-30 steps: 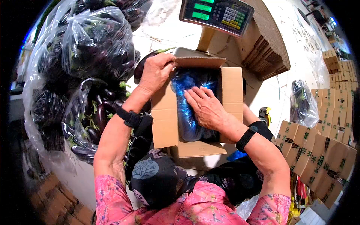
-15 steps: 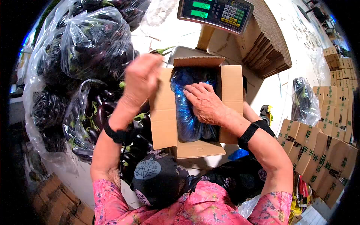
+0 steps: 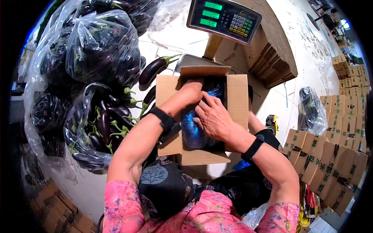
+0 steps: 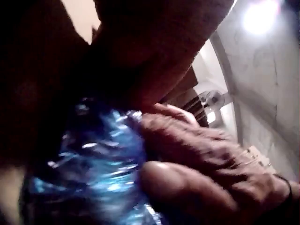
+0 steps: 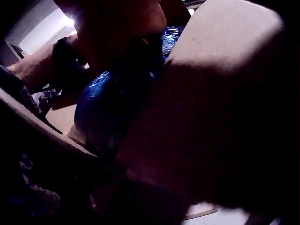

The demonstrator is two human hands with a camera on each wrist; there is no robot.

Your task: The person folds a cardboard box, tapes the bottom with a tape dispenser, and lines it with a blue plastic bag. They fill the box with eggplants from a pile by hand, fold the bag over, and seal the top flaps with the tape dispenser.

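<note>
An open cardboard box [image 3: 237,105] holds eggplant-dark contents in shiny blue plastic wrap [image 3: 191,130]. My left hand [image 3: 191,92] reaches down into the box at its far left corner, its fingertips hidden inside. On top of the wrap rests my right hand [image 3: 215,118], its fingers extended toward the left hand. The left wrist view shows the right hand's thumb [image 4: 176,183] and fingers right against the crinkled blue plastic [image 4: 105,164]. Dim light in the right wrist view leaves mainly a box flap [image 5: 225,37] and the blue wrap [image 5: 96,101] visible.
Bagged eggplants [image 3: 103,46] crowd the left, with a loose eggplant [image 3: 151,73] beside the box. The box stands on a scale plate [image 3: 190,60], its display [image 3: 225,19] behind. Flattened cartons [image 3: 274,58] lean at the back; packed boxes [image 3: 330,165] stand right.
My left hand first let go of the left flap and lifted away leftward, then came back and reached into the box. The right hand stayed on the blue wrap, shifting slightly toward me.
</note>
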